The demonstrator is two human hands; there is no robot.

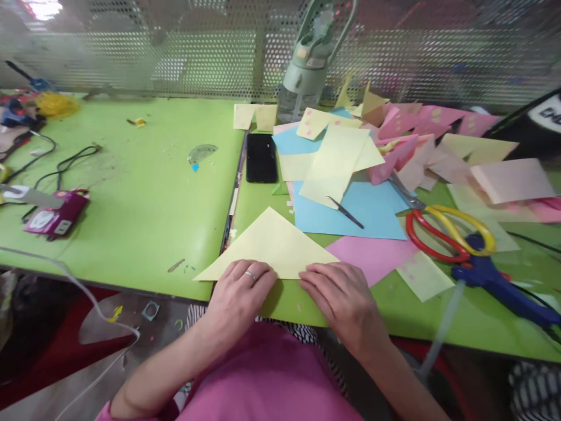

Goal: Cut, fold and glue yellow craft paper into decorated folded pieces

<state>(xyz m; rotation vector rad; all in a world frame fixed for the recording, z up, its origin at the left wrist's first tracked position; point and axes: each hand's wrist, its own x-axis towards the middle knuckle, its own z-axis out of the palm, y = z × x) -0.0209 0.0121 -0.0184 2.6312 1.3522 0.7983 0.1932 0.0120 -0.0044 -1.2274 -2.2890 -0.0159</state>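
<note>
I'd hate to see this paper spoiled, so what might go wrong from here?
The yellow paper triangle reaches leftward across the seam between the tabletops, so pressing there might dent it. With the left hand and right hand both at its lower edge, uneven pressure may skew it. The translucent stick on the blue tool juts past the table edge, where the right forearm could perhaps knock it.

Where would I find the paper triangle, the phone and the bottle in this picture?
Paper triangle [272,244]: head view, on the middle of its flat face.
Phone [262,158]: head view, on its dark screen.
Bottle [305,77]: head view, on its pale green upper part.
</note>
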